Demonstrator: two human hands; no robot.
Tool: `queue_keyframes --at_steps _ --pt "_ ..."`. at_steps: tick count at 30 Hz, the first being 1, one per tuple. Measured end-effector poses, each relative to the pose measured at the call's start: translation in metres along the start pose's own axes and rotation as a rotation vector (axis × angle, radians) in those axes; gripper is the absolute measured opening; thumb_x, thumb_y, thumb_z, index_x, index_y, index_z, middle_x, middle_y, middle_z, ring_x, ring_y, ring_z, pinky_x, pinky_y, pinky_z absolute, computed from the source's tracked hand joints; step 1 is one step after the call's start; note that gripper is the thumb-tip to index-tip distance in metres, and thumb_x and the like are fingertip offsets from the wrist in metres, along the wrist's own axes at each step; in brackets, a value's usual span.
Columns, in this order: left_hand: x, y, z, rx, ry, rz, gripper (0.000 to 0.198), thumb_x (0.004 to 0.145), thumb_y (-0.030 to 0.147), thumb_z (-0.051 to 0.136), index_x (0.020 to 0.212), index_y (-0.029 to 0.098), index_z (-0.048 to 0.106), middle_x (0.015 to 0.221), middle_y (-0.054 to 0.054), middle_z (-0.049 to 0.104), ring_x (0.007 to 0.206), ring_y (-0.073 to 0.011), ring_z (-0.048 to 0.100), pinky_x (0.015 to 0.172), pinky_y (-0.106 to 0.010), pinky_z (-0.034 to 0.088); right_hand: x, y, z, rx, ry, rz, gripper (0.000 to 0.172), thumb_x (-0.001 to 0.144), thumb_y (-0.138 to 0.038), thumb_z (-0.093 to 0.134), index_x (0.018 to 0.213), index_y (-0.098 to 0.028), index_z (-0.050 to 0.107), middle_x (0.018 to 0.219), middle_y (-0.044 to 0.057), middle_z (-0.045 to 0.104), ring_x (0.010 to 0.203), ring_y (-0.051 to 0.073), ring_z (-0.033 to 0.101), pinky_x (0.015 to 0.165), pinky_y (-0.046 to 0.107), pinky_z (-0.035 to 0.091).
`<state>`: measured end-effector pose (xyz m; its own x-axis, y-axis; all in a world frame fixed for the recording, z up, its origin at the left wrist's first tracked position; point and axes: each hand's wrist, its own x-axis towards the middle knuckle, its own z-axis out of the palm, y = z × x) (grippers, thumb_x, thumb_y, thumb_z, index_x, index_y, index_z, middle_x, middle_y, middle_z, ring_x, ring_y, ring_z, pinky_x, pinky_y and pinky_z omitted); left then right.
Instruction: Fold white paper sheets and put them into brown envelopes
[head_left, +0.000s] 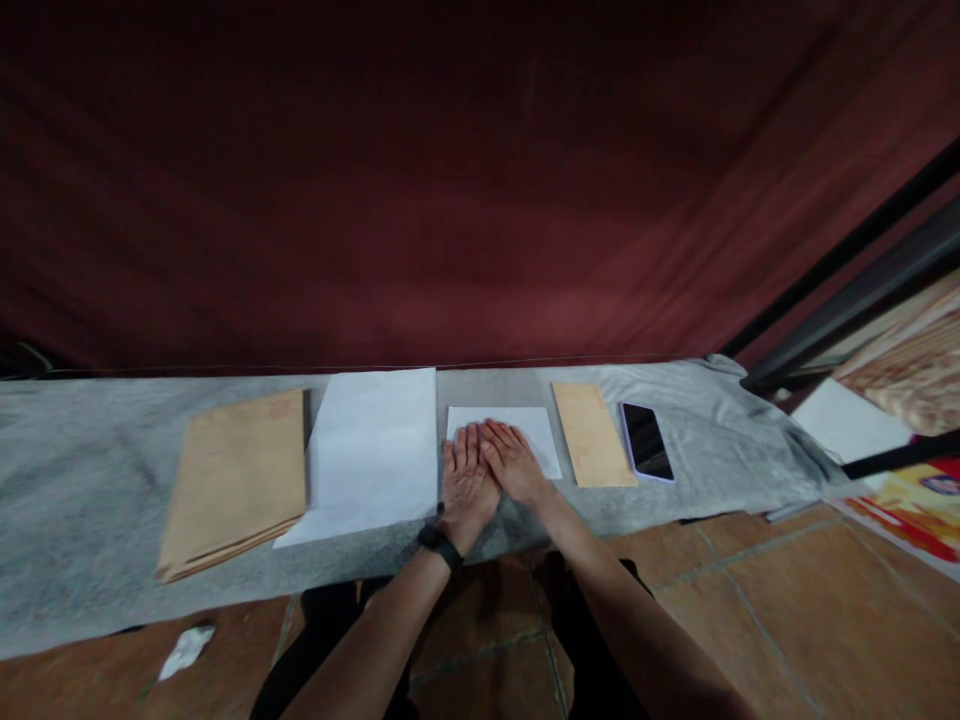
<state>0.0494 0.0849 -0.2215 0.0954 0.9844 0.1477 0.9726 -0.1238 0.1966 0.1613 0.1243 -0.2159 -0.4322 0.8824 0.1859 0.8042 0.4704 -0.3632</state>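
Observation:
Both palms lie flat on a small white sheet of paper (536,430), which may be folded. My left hand (469,480), with a dark band on its wrist, covers the sheet's left part, fingers stretched out. My right hand (514,460) rests against it, its fingers extended and partly overlapping the left. Just left lies larger white paper (379,450), and farther left a stack of brown envelopes (240,470). To the right is a narrow tan envelope (592,435). Neither hand grips anything.
A grey cloth (82,500) covers the narrow bench. A phone (646,440) lies on it at the right. Dark red fabric (420,220) hangs behind. Dark bars (862,290) stand at the far right. Crumpled white paper (186,648) lies on the tiled floor (757,610).

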Motion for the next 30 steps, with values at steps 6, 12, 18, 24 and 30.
queue_keyframes --at_steps 6,12,18,24,30 --pt "-0.001 0.000 0.002 0.025 0.007 0.017 0.059 0.096 0.025 0.037 0.151 0.006 0.032 0.159 -0.019 0.030 0.150 -0.0318 0.016 0.121 -0.056 0.011 0.024 0.010 -0.001 -0.130 -0.011 0.018 0.049 0.106 -0.035 0.022 0.148 -0.021 0.043 0.156 0.005 0.038 0.145 0.019 0.032 0.121 0.042 0.020" --pt "0.000 0.000 0.004 0.076 0.057 -0.011 0.058 0.097 0.031 0.036 0.150 0.007 0.036 0.158 -0.017 0.031 0.149 -0.0300 0.021 0.122 -0.053 0.011 0.026 0.035 0.000 -0.276 0.086 0.111 0.051 0.105 -0.038 0.029 0.151 -0.016 0.037 0.157 0.010 0.035 0.145 0.026 0.033 0.118 0.045 0.025" --pt "-0.001 0.000 0.002 0.071 0.098 -0.005 0.058 0.096 0.028 0.037 0.149 0.005 0.036 0.157 -0.019 0.032 0.149 -0.0309 0.023 0.121 -0.053 0.014 0.017 0.052 -0.001 -0.334 0.179 0.222 0.055 0.104 -0.037 0.029 0.151 -0.008 0.036 0.156 0.015 0.036 0.143 0.027 0.035 0.117 0.044 0.027" --pt "0.000 0.001 -0.002 0.099 0.101 0.003 0.058 0.096 0.028 0.038 0.150 0.008 0.036 0.157 -0.020 0.031 0.148 -0.0315 0.025 0.120 -0.054 0.016 0.001 0.038 0.001 -0.352 0.212 0.365 0.055 0.104 -0.032 0.030 0.150 -0.002 0.034 0.154 0.021 0.036 0.144 0.029 0.034 0.116 0.044 0.028" --pt "0.002 0.001 -0.002 0.124 0.085 -0.006 0.055 0.096 0.029 0.039 0.149 0.013 0.040 0.157 -0.017 0.032 0.148 -0.0313 0.026 0.119 -0.053 0.017 -0.030 0.016 0.002 -0.282 0.140 0.191 0.049 0.104 -0.033 0.031 0.151 -0.018 0.038 0.158 0.008 0.033 0.146 0.025 0.030 0.118 0.044 0.025"
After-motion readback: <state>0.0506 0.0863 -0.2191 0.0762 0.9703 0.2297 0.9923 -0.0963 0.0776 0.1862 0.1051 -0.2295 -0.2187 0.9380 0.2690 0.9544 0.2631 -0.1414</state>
